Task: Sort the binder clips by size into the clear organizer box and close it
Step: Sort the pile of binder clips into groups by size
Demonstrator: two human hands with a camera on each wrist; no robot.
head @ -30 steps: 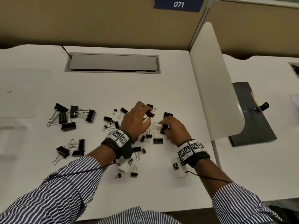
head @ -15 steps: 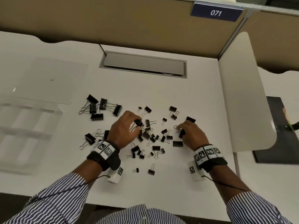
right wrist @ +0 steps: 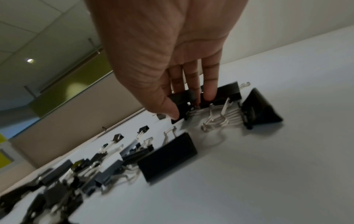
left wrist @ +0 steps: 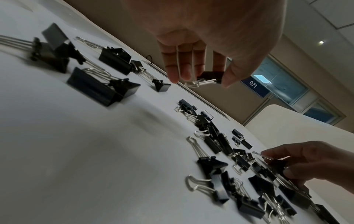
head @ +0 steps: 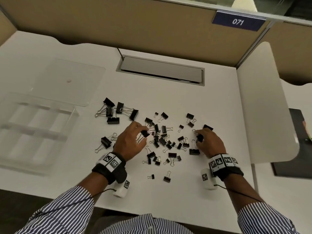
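While loose binder clips (head: 162,141) lie scattered on the white desk (head: 168,95), the left hand (head: 130,142) pinches one small clip (left wrist: 210,76) between thumb and fingertips, lifted clear. The right hand (head: 209,142) curls round what seems another clip (right wrist: 182,98), partly hidden. At far left the clear organizer box (head: 33,132) stands open.

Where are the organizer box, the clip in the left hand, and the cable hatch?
organizer box (head: 74,110): head view, near right corner of its wall.
clip (left wrist: 210,75): left wrist view, black body.
cable hatch (head: 160,70): head view, grey lid.
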